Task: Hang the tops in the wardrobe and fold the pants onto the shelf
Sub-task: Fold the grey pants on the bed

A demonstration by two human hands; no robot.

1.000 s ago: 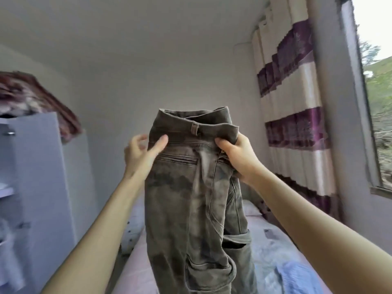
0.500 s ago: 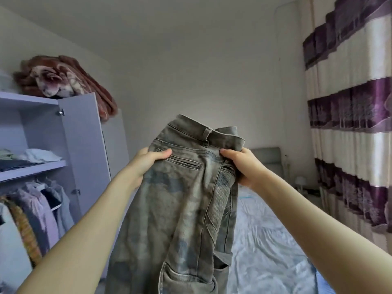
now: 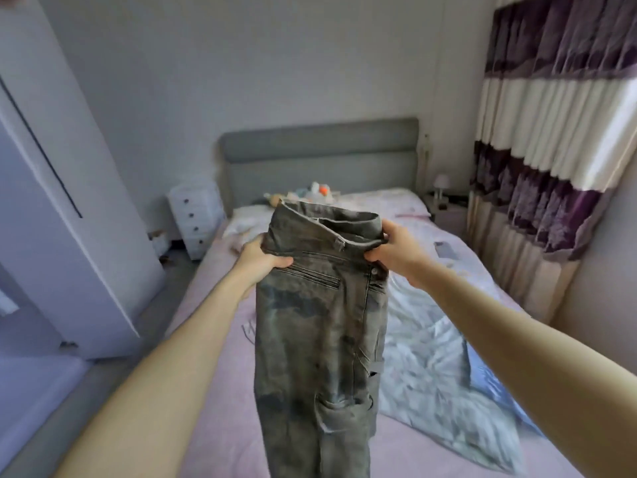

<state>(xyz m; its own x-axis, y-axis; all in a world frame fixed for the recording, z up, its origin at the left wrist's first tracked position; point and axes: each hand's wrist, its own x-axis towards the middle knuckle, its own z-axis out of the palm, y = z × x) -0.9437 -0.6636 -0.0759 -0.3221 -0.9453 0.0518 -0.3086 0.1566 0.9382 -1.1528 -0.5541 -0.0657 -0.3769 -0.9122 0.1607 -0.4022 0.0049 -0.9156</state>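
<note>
A pair of grey-green washed cargo pants (image 3: 320, 322) hangs in front of me over the bed, folded lengthwise with the back pocket facing me. My left hand (image 3: 262, 262) grips the left end of the waistband, thumb on the front. My right hand (image 3: 396, 251) grips the right end of the waistband. The legs drop below the bottom edge of the view. The open wardrobe door (image 3: 69, 188) stands at the left; its shelves are out of sight.
The bed (image 3: 220, 391) with a pink sheet fills the middle, with a crumpled pale blue cloth (image 3: 431, 357) on its right half and soft toys by the grey headboard (image 3: 320, 153). A white drawer unit (image 3: 194, 219) stands left of the bed. Striped curtains (image 3: 551, 132) hang at the right.
The view has swung down and right from the wardrobe to the bed. Both hands have lowered the pants, and my left hand now grips the waistband.
</note>
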